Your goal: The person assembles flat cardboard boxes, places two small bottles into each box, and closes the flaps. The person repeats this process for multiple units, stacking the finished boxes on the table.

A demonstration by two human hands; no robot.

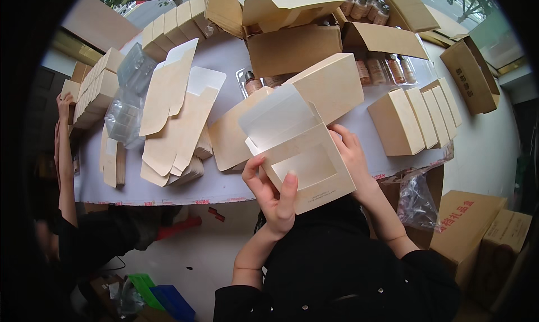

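Observation:
A cream paperboard box with a cut-out window (309, 195) is held up in front of me, its white-lined flap raised at the far end. My left hand (276, 191) grips its near left side, thumb over the window's edge. My right hand (351, 153) holds the right side, with some fingers hidden behind the board. Just beyond lie a closed-looking cream box (330, 86) and another cream carton (229, 132). Stacked flat carton blanks (168, 141) rest to the left. A clear plastic tray holding a small bottle (252, 85) is partly covered by the boxes.
Several cream boxes (396, 124) stand at the right. Open corrugated cartons (294, 48) with capped bottles (360, 8) are at the back. Clear plastic trays (126, 111) lie left. A co-worker's hand (64, 105) touches boxes at far left. Brown cartons (467, 225) stand below right.

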